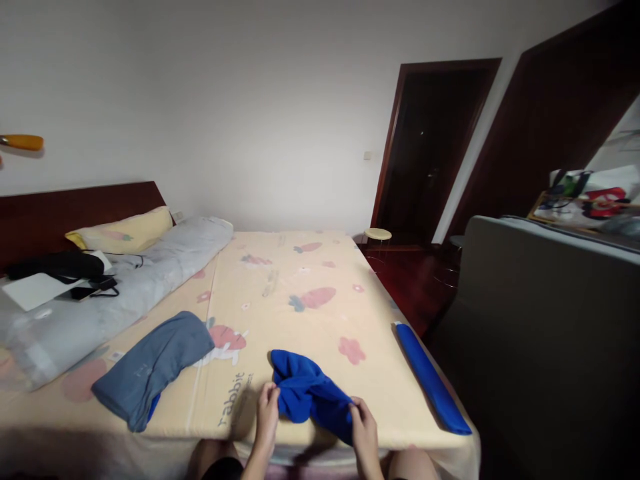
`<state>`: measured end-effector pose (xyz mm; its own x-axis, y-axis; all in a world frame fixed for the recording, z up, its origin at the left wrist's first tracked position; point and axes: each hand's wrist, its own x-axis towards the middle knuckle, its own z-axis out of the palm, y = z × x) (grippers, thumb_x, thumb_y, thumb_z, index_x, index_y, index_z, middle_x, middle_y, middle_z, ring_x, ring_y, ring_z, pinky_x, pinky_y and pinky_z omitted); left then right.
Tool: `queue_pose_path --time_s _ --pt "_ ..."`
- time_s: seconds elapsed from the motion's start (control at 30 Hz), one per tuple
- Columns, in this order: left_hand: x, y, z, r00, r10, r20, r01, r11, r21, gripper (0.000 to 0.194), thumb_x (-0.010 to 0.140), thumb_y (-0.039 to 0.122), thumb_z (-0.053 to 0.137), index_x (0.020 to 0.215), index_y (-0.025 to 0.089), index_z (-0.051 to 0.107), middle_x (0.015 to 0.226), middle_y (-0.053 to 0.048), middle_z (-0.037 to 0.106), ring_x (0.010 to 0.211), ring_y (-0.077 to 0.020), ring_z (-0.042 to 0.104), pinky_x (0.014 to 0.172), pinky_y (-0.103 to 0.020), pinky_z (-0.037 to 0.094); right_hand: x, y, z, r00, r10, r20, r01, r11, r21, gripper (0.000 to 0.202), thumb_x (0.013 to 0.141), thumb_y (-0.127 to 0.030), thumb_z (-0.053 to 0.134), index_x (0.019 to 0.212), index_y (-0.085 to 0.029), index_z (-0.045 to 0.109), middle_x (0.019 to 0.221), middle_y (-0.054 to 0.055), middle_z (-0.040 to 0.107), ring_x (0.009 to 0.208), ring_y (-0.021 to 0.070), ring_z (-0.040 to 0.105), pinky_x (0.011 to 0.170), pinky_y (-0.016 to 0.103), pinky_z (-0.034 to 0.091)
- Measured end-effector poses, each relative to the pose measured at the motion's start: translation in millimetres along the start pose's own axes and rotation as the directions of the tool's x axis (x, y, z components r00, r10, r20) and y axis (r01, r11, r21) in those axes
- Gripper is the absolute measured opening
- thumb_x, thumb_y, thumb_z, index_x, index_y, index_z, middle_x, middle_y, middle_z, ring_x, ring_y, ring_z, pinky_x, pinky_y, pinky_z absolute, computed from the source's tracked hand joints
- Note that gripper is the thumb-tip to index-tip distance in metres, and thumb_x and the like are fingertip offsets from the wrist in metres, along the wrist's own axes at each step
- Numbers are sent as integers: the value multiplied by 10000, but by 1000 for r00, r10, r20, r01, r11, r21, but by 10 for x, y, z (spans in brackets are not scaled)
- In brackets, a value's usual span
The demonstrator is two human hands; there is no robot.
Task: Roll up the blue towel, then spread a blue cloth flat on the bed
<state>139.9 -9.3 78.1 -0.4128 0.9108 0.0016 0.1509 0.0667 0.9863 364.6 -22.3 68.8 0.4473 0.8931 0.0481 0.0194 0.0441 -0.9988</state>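
A bunched blue garment (306, 393) lies at the near edge of the bed (310, 280). My left hand (267, 408) pinches its left side. My right hand (364, 427) grips its right end near the mattress edge. A folded grey garment (155, 367) rests on the sheet to the left, with a bit of blue cloth showing under its near end. A rolled blue item (431, 380) lies along the bed's right edge.
A grey quilt (115, 287), a yellow pillow (123, 230), a black bag (55, 265) and white paper (35, 290) sit at the bed's left. A grey sofa back (540, 320) stands right. A dark doorway (430, 147) and small stool (377, 234) are beyond.
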Motion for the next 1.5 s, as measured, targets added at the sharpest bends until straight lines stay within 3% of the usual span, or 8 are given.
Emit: queue_pose_path --time_s 0.2,0.47,0.83,0.9,1.03,1.1,1.23,1.5 --pt "449 88 -462 979 58 -193 -47 997 62 482 706 740 443 752 261 482 718 5 562 763 -227 592 755 -360 489 473 -58 -400 987 58 -148 -51 998 46 473 672 -638 529 764 -188 641 658 20 671 659 199 619 597 309 505" --pt "935 427 -1190 953 209 -217 -175 970 168 425 734 673 464 814 255 458 762 2 587 797 -222 604 774 -337 484 1180 -396 -997 959 -13 -282 2 999 -42 556 569 -634 590 852 -160 650 813 71 699 813 236 618 738 352 486" --pt "1355 829 -1601 941 337 39 -329 877 350 427 666 679 556 730 257 539 601 38 568 646 -191 589 702 -312 480 1696 -844 -1223 981 -179 68 192 909 -371 422 543 -552 665 783 -206 704 829 101 739 817 303 659 793 426 475" --pt "1392 932 -1680 932 353 84 -358 859 365 415 677 660 563 751 252 563 651 23 619 691 -201 617 730 -316 489 1694 -955 -1252 945 -241 221 319 829 -459 366 584 -476 658 858 -239 705 912 74 740 878 284 668 823 397 486" --pt "1403 1124 -1899 915 371 156 -402 819 410 406 706 630 568 798 237 604 741 -8 692 796 -226 653 788 -324 502 1605 -1170 -1351 796 -286 533 600 483 -638 300 726 -318 508 980 -283 663 1022 40 705 920 223 673 771 334 523" --pt "1379 1206 -2029 907 344 241 -419 781 462 401 727 608 565 831 229 644 798 -31 726 834 -240 663 809 -333 510 1587 -1247 -1428 785 -296 544 619 429 -658 283 769 -316 467 980 -275 651 1021 44 704 901 211 679 763 326 538" --pt "1293 1314 -2260 875 262 407 -459 716 526 342 775 526 556 890 249 719 986 -56 756 996 -269 651 942 -354 477 1636 -1327 -1614 790 -355 500 613 488 -621 276 807 -388 466 951 -251 658 969 56 734 872 219 698 795 330 560" --pt "1361 1246 -2456 875 327 357 -484 622 616 320 817 486 489 844 246 700 877 -34 713 901 -232 644 844 -322 487 1686 -1493 -1770 830 -341 441 554 594 -583 328 818 -496 481 908 -263 694 925 39 763 860 234 713 782 312 560"
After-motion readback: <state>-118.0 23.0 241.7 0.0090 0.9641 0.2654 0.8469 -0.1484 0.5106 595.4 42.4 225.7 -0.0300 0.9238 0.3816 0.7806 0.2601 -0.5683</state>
